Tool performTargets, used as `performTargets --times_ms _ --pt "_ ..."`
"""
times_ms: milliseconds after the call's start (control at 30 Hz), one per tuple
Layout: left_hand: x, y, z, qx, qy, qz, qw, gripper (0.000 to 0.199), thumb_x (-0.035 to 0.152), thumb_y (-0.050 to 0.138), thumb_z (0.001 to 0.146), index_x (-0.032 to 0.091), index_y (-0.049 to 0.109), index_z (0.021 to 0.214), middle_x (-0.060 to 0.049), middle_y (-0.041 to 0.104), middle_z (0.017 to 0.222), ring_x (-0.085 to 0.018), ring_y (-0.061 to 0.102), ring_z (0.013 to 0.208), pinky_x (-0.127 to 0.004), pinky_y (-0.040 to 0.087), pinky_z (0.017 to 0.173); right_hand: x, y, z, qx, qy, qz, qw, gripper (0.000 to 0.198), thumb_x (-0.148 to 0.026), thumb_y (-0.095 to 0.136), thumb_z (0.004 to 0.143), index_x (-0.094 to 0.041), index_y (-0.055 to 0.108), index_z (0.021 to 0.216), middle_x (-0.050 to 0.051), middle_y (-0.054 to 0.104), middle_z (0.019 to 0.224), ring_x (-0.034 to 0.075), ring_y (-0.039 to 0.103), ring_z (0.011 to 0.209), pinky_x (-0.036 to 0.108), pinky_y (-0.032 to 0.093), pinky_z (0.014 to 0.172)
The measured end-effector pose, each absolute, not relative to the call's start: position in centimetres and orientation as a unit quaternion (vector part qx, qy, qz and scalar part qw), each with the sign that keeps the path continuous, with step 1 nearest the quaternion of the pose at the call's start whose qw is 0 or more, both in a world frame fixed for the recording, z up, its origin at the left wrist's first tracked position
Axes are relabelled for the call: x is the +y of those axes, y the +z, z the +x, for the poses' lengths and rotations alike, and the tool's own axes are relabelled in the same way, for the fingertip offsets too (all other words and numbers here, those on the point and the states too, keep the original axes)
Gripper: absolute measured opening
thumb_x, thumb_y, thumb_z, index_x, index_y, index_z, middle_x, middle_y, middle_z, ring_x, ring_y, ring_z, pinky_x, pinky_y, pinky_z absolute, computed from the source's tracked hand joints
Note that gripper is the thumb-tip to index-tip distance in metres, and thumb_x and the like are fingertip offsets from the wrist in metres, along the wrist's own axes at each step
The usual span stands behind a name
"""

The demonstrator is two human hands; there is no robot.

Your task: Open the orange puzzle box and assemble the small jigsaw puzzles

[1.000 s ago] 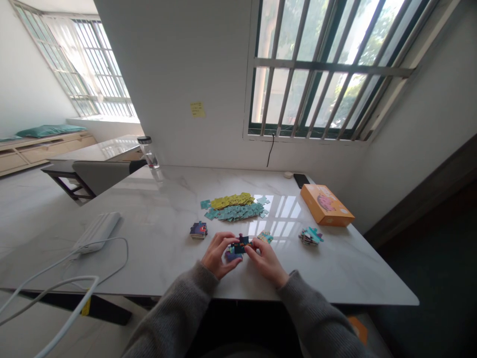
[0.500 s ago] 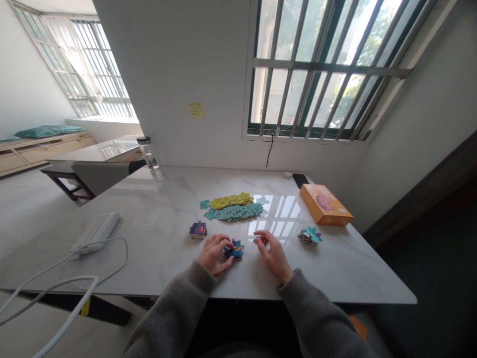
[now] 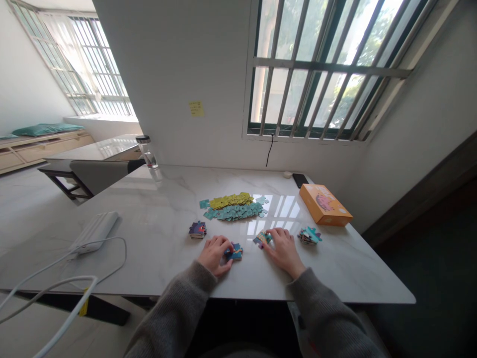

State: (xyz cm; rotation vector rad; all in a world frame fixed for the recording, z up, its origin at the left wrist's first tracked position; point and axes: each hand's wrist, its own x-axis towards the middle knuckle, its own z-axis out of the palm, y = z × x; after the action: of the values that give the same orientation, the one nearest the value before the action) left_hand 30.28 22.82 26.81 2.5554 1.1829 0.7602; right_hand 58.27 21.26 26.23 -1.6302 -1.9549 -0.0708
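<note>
Nearest on the bench (image 3: 167, 199), the left hand (image 3: 215, 254) curls at the left side of a blue puzzle stack (image 3: 236, 252), thumb and fingers parted around it, while the right hand (image 3: 283, 251) has its thumb and forefinger apart at a small patterned pile (image 3: 261, 238); whether either grips, I cannot tell. The step in hand looks like handling pieces in small stacks, and the next move calls for a light edge pinch. Beyond a teal-topped stack (image 3: 310, 234) and a dark stack (image 3: 197, 228) lie a teal heap (image 3: 238, 213) and a yellow heap (image 3: 231, 200).
</note>
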Motion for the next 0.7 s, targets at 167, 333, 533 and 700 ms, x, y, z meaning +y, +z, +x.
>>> performTargets --times_ms 167,333,533,700 --pt "22.9 26.4 30.2 0.399 0.276 0.868 0.105 0.026 0.021 0.067 0.067 0.022 0.06 0.092 -0.007 0.061 0.101 -0.028 0.055 0.097 -0.041 0.04 0.084 21.5 25.9 58.3 -0.739 -0.038 -0.61 0.283 0.018 -0.03 0.06 0.091 -0.023 0.064 0.108 0.009 0.066 0.104 0.027 0.057 0.101 0.038 0.041 0.083" --pt "22.9 26.1 30.1 0.382 0.357 0.844 0.118 0.049 0.028 0.069 0.071 0.02 0.051 0.116 -0.01 0.059 0.111 -0.028 0.057 0.1 -0.043 0.044 0.088 20.9 27.1 57.9 -0.755 -0.038 -0.579 0.305 0.028 -0.027 0.062 0.091 -0.021 0.063 0.118 0.01 0.069 0.108 0.028 0.06 0.1 0.04 0.043 0.085" --pt "22.7 26.6 30.1 0.325 0.372 0.864 0.097 0.044 0.025 0.068 0.075 0.022 0.055 0.118 -0.011 0.06 0.12 -0.029 0.056 0.111 -0.045 0.045 0.095 19.3 28.2 54.5 -0.824 0.038 -0.428 0.369 0.035 -0.027 0.066 0.09 -0.025 0.061 0.124 0.009 0.07 0.111 0.026 0.063 0.1 0.044 0.049 0.089" --pt "22.7 26.7 30.1 0.297 0.366 0.877 0.093 0.027 0.023 0.064 0.081 0.023 0.061 0.108 -0.009 0.065 0.115 -0.026 0.058 0.106 -0.041 0.046 0.092 18.9 28.2 52.2 -0.835 0.078 -0.38 0.391 0.037 -0.026 0.066 0.089 -0.027 0.06 0.126 0.009 0.07 0.114 0.026 0.063 0.103 0.046 0.05 0.092"
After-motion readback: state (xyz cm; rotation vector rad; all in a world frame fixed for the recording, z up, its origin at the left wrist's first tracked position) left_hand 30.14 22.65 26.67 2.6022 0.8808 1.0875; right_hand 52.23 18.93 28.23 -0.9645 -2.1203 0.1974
